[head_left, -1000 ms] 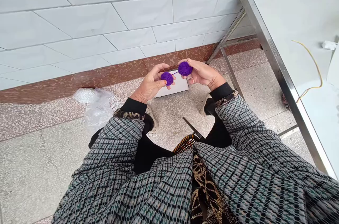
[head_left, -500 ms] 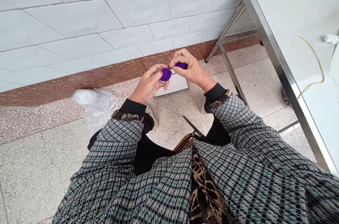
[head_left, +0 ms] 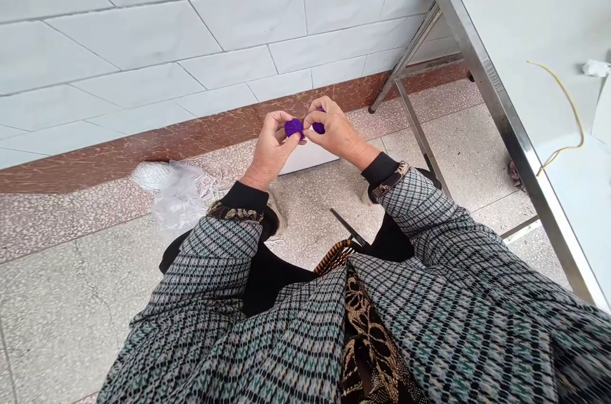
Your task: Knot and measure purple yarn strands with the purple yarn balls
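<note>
My left hand (head_left: 268, 154) is closed around a small purple yarn bundle (head_left: 293, 128), thumb in front and fingers behind. Close beside it, my right hand (head_left: 341, 132) has thumb and fingertips pinched together at the bundle's right side. A second purple yarn ball (head_left: 319, 128) is tucked inside the right hand, mostly covered by its fingers. Both hands are held up over a flat white box (head_left: 308, 158) on the floor, partly hidden behind them. What lies right between the fingertips is too small to make out.
White yarn in a clear plastic bag (head_left: 174, 191) lies on the floor to the left. A woven basket (head_left: 331, 256) with a dark, narrow tool (head_left: 347, 226) sits between my knees. At right stands a metal-edged table (head_left: 506, 98) bearing a yellow cord (head_left: 573, 114). A tiled wall rises ahead.
My left hand has turned, bringing its thumb below the yarn bundle. My right hand has moved slightly lower and left, its fingertips now against the bundle, and its own yarn ball shows less.
</note>
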A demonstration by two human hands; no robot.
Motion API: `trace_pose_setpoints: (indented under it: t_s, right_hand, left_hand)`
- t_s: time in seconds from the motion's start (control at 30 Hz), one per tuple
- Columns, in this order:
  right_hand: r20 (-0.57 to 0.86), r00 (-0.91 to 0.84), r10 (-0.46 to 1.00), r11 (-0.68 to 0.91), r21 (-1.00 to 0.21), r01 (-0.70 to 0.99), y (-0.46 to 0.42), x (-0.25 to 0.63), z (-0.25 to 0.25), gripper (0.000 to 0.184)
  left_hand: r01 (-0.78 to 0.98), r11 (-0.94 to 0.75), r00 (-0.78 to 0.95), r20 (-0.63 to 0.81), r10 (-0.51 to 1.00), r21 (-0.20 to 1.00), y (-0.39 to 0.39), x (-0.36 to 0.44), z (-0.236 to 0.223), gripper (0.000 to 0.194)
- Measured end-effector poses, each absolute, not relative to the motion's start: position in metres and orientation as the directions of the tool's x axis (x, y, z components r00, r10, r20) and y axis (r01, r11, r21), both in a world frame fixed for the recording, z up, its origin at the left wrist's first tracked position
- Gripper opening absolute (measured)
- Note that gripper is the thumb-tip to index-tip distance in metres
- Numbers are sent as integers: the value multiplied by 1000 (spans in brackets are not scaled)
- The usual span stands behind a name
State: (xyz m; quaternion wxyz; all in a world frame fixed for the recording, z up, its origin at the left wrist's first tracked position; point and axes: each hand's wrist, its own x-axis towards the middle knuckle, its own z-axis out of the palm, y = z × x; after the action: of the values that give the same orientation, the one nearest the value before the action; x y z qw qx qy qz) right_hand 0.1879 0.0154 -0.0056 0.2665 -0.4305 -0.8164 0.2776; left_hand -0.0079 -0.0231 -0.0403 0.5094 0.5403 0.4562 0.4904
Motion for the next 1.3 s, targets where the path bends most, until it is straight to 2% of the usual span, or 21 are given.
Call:
trace_pose_setpoints:
  t_s: [0.2, 0.5, 0.63, 0.8, 0.97, 1.1, 1.2, 1.3]
  right_hand:
    - [200, -503, 841, 498, -652, 572, 17, 185, -13, 15]
    - [159, -495, 854, 454, -693, 560, 19, 186, -14, 19]
    - [120, -505, 855, 411, -750, 518, 25, 184, -19, 19]
    - [4, -418, 909, 228, -843, 487, 21, 181, -9, 15]
    - [-251, -439, 863, -107, -939, 327, 11, 175, 13, 15]
    - [-394, -302, 868, -361, -918, 162, 9, 173, 24, 15]
    - [-502, -374, 780, -463, -865, 195, 8, 175, 27, 21]
    - [-548, -448, 706, -495, -835, 241, 7, 177, 30, 33]
  left_hand:
    - [30, -89, 99, 86, 991, 996, -23, -7, -46, 46]
    - [115, -74, 14, 73, 997, 991, -24, -5, -47, 37]
    - [156, -94, -30, 100, 995, 983, -23, -3, -48, 32]
    - [19, 7, -13, -7, 1000, 1000, -25, -1, -45, 19]
    - [23, -16, -27, 16, 999, 1000, -26, -6, -49, 17]
    - [17, -96, 60, 95, 994, 995, -27, -12, -54, 16]
    - [10, -174, 135, 171, 976, 985, -28, -16, -57, 23]
    - [34, -251, 169, 241, 956, 968, -27, -20, -62, 33]
